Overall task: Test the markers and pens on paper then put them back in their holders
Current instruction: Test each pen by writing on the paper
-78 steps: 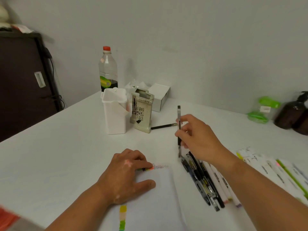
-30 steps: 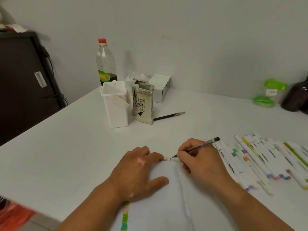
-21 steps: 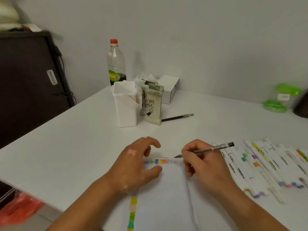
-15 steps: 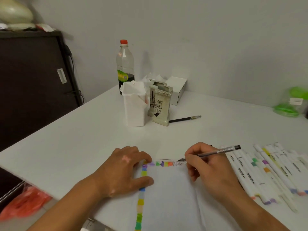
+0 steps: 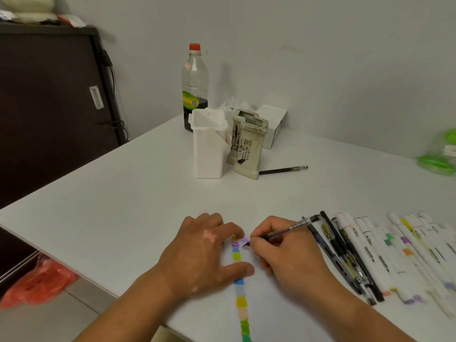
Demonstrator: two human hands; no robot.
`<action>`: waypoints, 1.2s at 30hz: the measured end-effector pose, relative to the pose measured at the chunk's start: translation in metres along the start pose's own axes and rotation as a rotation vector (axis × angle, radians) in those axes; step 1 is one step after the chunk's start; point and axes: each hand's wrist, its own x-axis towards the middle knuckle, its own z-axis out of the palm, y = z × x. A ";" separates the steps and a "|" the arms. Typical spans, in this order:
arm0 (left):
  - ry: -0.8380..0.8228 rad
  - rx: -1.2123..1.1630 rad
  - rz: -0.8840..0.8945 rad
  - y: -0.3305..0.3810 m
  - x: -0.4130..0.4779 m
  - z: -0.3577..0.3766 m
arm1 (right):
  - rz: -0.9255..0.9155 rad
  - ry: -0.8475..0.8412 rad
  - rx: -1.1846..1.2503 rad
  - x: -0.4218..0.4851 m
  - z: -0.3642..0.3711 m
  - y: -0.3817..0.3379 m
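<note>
My right hand [image 5: 293, 257] grips a clear-barrelled black pen [image 5: 291, 228], its tip down on the white paper [image 5: 259, 307] near the top of a column of colour swatches [image 5: 240, 292]. My left hand [image 5: 204, 255] lies flat on the paper's left side, fingers spread, holding it down. Several black pens [image 5: 345, 257] and a row of white markers [image 5: 394, 253] lie on the table to the right. A white plastic holder [image 5: 209, 144] and a ceramic holder with black calligraphy [image 5: 248, 148] stand at the back. Another black pen [image 5: 283, 170] lies beside the ceramic holder.
A plastic bottle with a red cap [image 5: 195, 87] and a small white box [image 5: 272, 125] stand behind the holders. A green-lidded container [image 5: 441, 154] sits far right. A dark cabinet [image 5: 49, 107] stands left of the white table [image 5: 123, 198], an orange bag [image 5: 37, 280] on the floor below.
The right hand lifted a pen from the pile, brought it to the paper and moved its tip left along the top edge to the swatch column. The view has swung left.
</note>
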 end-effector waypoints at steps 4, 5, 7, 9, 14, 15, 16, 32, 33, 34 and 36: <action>-0.001 0.008 -0.006 -0.001 -0.001 0.001 | -0.014 -0.005 -0.004 0.001 0.001 0.000; -0.002 0.009 -0.006 -0.001 0.000 0.001 | -0.016 -0.008 -0.003 0.001 0.001 0.000; -0.005 0.016 -0.003 -0.001 0.000 0.001 | -0.013 -0.023 0.000 0.001 0.000 0.000; -0.009 0.018 0.003 -0.001 0.000 0.001 | 0.005 -0.036 0.017 0.001 0.000 0.000; -0.010 0.018 -0.003 0.000 -0.001 0.000 | -0.011 -0.024 -0.010 0.001 -0.001 0.000; -0.012 0.019 -0.003 0.000 -0.001 0.000 | -0.007 -0.028 -0.010 0.000 -0.001 0.000; -0.015 0.019 -0.004 0.000 -0.001 0.000 | -0.003 -0.024 -0.009 0.000 -0.001 0.000; -0.046 -0.044 -0.024 0.004 -0.003 -0.007 | -0.059 0.185 0.081 0.001 -0.005 0.006; -0.026 -0.118 -0.040 0.004 -0.004 -0.008 | -0.042 0.170 0.206 0.000 -0.008 0.006; -0.002 -0.205 -0.054 0.003 -0.005 -0.009 | -0.025 0.153 0.310 -0.001 -0.010 0.005; 0.056 -0.352 -0.073 0.000 -0.006 -0.011 | -0.022 0.133 0.403 -0.001 -0.015 0.005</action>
